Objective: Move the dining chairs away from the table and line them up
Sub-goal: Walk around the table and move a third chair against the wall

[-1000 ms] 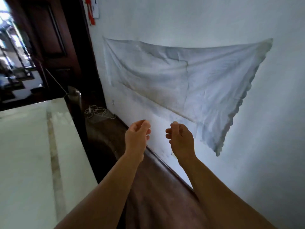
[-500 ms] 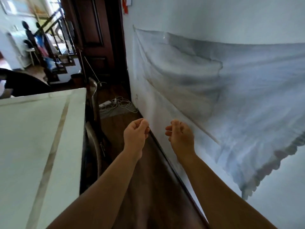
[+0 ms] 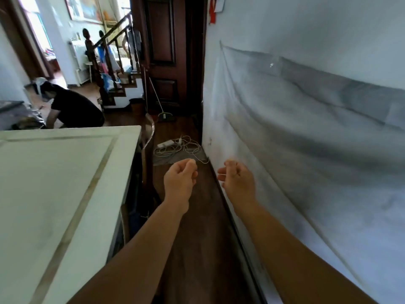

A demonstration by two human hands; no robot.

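A white-topped dining table (image 3: 65,183) fills the left. Two dark wooden dining chairs are tucked against its right side: the far chair's curved back (image 3: 149,137) rises at the table's far corner, and the near chair's back (image 3: 125,222) shows lower, mostly hidden under the table's edge. My left hand (image 3: 179,183) hovers over the dark floor to the right of the chairs, fingers loosely curled and holding nothing. My right hand (image 3: 237,181) is beside it near the wall, fingers also loosely curled and empty. Neither hand touches a chair.
A narrow strip of dark wood floor (image 3: 197,249) runs between table and white wall (image 3: 306,29), where a pale cloth (image 3: 306,128) hangs. White cables and a power strip (image 3: 177,145) lie ahead. A broom (image 3: 164,115), dark door (image 3: 166,51), stairs (image 3: 116,62) and crouching person (image 3: 74,108) are beyond.
The view has swung left from the wall cloth toward the aisle, bringing the chairs, door, stairs and the person into sight. My hands kept their pose, held out in front.
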